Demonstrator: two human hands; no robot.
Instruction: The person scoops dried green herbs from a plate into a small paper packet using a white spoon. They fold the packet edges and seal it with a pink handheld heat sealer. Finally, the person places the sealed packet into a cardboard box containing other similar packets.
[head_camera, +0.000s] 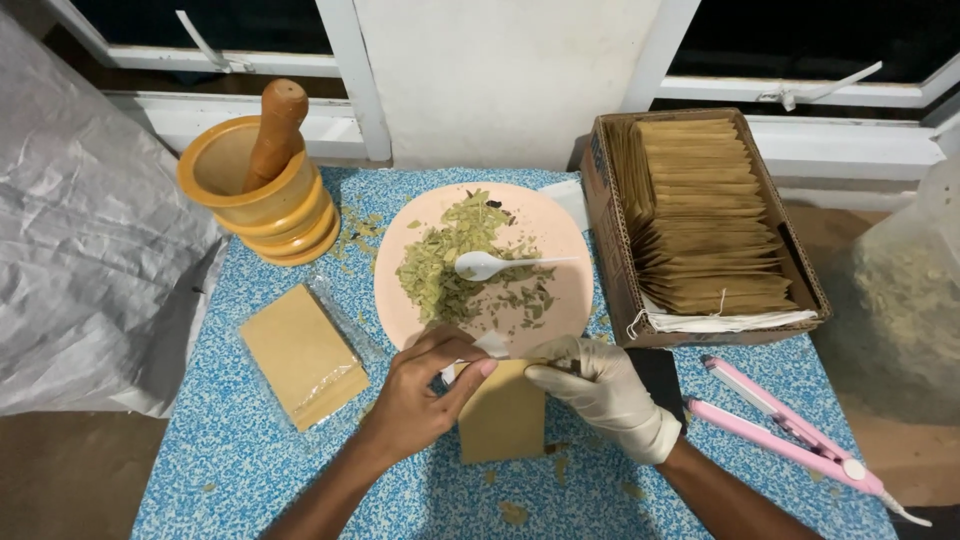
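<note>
My bare left hand (425, 385) and my right hand (600, 390), which wears a white glove, both pinch the top edge of a small brown paper pouch (503, 420) lying on the blue speckled table (230, 450). A white tab shows at the pouch's mouth between my fingers. Just beyond the pouch stands a pink plate (560, 240) with a heap of dried green leaves (445, 265) and a white plastic spoon (490, 264) resting on them.
A yellow mortar with a wooden pestle (262, 180) stands at the back left. A clear packet of brown pouches (302, 355) lies to the left. A cardboard box of brown pouches (700, 220) sits at the right, a pink sealing clamp (785, 430) near it.
</note>
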